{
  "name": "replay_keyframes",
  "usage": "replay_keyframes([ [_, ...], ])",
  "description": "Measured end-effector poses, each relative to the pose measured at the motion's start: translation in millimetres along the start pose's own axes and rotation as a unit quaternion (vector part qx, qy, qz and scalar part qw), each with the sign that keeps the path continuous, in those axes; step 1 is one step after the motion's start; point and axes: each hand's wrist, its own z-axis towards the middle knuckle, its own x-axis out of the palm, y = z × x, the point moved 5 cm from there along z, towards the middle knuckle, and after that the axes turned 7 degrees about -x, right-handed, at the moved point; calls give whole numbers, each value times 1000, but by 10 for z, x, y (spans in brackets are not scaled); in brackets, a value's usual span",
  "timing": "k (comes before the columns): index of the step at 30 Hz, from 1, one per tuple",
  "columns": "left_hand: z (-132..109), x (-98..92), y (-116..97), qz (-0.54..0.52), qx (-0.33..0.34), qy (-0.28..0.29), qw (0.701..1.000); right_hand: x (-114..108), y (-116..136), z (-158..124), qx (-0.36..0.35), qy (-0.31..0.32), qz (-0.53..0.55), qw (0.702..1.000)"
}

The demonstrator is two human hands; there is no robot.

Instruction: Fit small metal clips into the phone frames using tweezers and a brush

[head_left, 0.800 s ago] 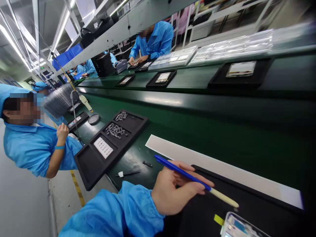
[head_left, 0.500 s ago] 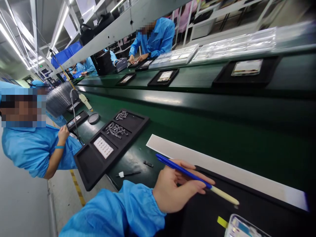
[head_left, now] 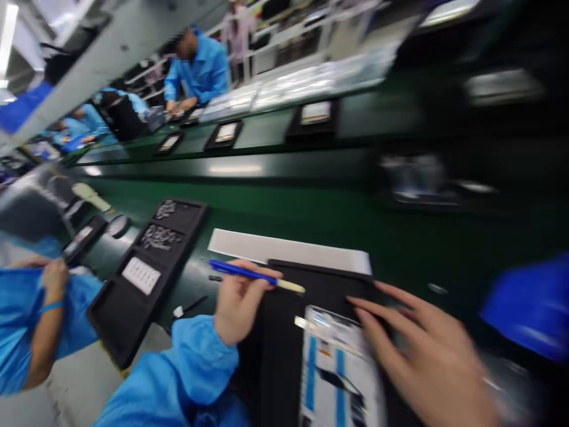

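Black compartment tray [head_left: 146, 279]: lying at the left on the green tabletop [head_left: 311, 213], keeping small parts sorted within reach.
Left hand [head_left: 237, 302]: gripping a blue stylus [head_left: 258, 277] pencil-fashion, probably for fine control, its cream tip pointing right.
Black mat [head_left: 280, 338]: cushioning the clear-wrapped panel [head_left: 338, 367] lying on it, directly before the person.
Right hand [head_left: 422, 350]: spreading open and holding nothing, hovering at the panel's right edge; blur is hiding any contact.
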Motion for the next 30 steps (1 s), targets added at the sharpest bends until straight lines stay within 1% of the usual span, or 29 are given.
replay_keyframes([
  [1,11,-14,-30,32,9,0,999,-15,25,-22,-33,0,-25,999],
  [2,34,-21,-53,68,22,5,997,-33,51,-36,-60,-15,-45,997],
  [3,64,-22,-68,102,34,11,994,-36,64,-40,-73,-21,-59,995],
  [5,122,9,-76,163,51,28,985,-20,74,-30,-70,-17,-72,995],
  [8,157,117,-88,226,57,52,971,-29,101,-21,-44,-6,-67,997],
  [14,154,350,-178,286,83,69,952,-177,132,-62,-10,17,-29,999],
  [18,139,438,-190,326,103,109,934,-187,123,-61,-3,26,-3,1000],
  [21,97,465,-189,367,123,134,912,-161,140,-51,-5,13,11,1000],
  [25,50,495,-166,426,133,158,881,-147,158,-53,-1,-13,20,1000],
  [30,42,557,-190,453,155,164,862,-154,151,-63,6,-22,27,999],
])
